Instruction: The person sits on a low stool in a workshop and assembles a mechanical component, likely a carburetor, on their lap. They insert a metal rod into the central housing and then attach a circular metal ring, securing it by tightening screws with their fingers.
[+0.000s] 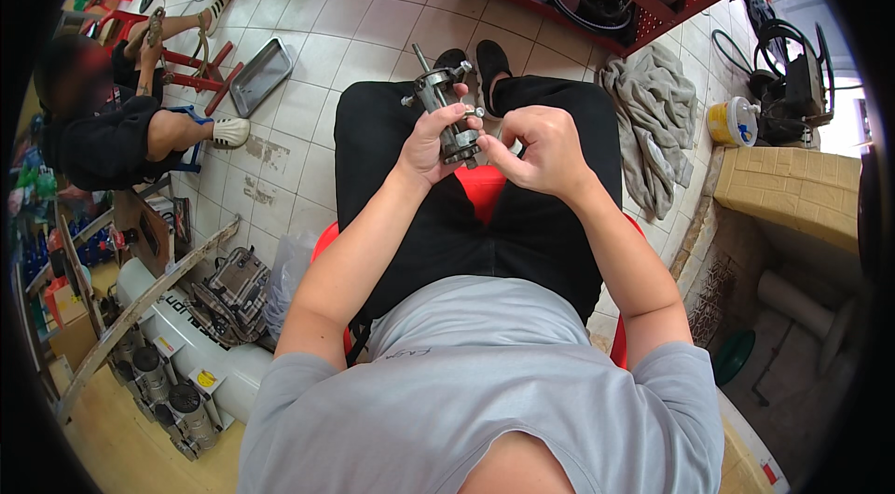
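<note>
Both hands meet above the lap: left hand (431, 142) wraps the upright metal cylindrical assembly (447, 112); right hand (538, 151) pinches a fitting low on its side. Assembly apparently mid-work; metal tray (261, 75) lies on the floor.

Small repair workshop on a tiled floor (308, 37); red metal shelving (653, 14) of oily parts beyond the held metal assembly (447, 112), steel tray (261, 75) up-left of it, greasy rags (653, 121) just right, dismantled engine (228, 294) below-left.

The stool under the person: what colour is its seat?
Red; the stool seat shows between the thighs in the head view.
</note>
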{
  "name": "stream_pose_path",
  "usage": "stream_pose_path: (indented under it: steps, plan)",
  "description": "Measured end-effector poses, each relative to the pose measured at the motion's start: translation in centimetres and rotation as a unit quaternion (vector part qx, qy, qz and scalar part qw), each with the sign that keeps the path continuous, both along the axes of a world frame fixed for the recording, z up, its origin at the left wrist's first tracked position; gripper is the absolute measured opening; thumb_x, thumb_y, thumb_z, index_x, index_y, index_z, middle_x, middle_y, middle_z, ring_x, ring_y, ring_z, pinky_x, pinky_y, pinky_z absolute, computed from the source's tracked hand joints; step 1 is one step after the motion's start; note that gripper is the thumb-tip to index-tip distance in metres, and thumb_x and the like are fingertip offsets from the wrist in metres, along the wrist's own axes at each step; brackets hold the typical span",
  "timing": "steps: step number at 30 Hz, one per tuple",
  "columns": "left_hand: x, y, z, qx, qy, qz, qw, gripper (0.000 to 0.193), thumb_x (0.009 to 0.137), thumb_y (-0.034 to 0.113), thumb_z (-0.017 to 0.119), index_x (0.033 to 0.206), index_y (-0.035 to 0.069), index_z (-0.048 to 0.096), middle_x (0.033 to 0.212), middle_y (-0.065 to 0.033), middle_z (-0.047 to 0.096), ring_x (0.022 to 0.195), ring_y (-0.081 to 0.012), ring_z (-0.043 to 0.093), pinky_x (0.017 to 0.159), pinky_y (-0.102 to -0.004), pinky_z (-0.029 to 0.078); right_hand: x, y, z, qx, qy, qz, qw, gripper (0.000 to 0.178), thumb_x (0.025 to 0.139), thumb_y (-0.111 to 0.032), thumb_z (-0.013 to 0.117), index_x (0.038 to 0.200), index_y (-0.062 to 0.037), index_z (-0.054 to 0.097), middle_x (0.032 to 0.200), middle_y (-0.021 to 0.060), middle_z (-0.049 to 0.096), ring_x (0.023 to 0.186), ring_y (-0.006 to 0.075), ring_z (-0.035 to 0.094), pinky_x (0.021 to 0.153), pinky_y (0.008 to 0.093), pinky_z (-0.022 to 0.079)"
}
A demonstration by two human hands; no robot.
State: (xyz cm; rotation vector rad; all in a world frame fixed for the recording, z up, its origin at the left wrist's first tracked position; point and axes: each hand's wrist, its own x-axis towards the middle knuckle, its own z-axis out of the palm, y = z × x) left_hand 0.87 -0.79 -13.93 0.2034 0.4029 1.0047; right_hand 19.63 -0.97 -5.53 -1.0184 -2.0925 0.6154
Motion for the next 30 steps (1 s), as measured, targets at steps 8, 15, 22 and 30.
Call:
stream_pose_path:
  steps: [8, 15, 22, 30]
  plan:
    - [0.0, 0.1, -0.1, 0.000, -0.011, 0.005, 1.000, 0.029, 0.089, 0.012, 0.062, 0.116, 0.014, 0.052, 0.089, -0.0035, 0.057, 0.086, -0.0141, 0.058, 0.078, -0.0326, 0.051, 0.1, 0.0, 0.1, -0.019, -0.006, -0.016, 1.000, 0.019, 0.074, -0.026, 0.074, 0.072, -0.0083, 0.067, 0.049, 0.0076, 0.051, 0.045, 0.0231, 0.054, 0.045, 0.0323, 0.040]
    - [0.0, 0.1, -0.2, -0.011, -0.010, 0.010, 1.000, 0.028, 0.089, 0.012, 0.061, 0.116, 0.013, 0.052, 0.088, -0.0037, 0.057, 0.086, -0.0140, 0.058, 0.078, -0.0322, 0.051, -0.2, 0.0, -0.2, 0.013, 0.016, 0.010, 1.000, 0.013, 0.076, -0.016, 0.073, 0.069, -0.0068, 0.067, 0.052, 0.0075, 0.054, 0.043, 0.0169, 0.049, 0.043, 0.0288, 0.035]
    - [0.2, 0.0, 0.6, -0.006, 0.050, 0.046, 0.998, 0.033, 0.088, 0.010, 0.065, 0.117, 0.011, 0.049, 0.086, -0.0038, 0.062, 0.080, -0.0144, 0.065, 0.069, -0.0301, 0.056, -0.7, -0.2, 1.0, -0.023, -0.025, -0.042, 0.999, 0.019, 0.078, -0.016, 0.074, 0.095, -0.0082, 0.068, 0.066, 0.0079, 0.063, 0.050, 0.0187, 0.056, 0.047, 0.0289, 0.041]
    - [0.7, 0.0, 1.2, 0.004, 0.124, 0.048, 0.991, 0.027, 0.088, 0.018, 0.058, 0.112, 0.007, 0.053, 0.086, -0.0047, 0.061, 0.081, -0.0186, 0.065, 0.072, -0.0348, 0.056, -0.2, 1.0, -1.2, -0.006, 0.006, -0.095, 0.995, 0.012, 0.086, -0.016, 0.067, 0.095, -0.0082, 0.068, 0.069, 0.0108, 0.065, 0.059, 0.0247, 0.063, 0.053, 0.0332, 0.047]
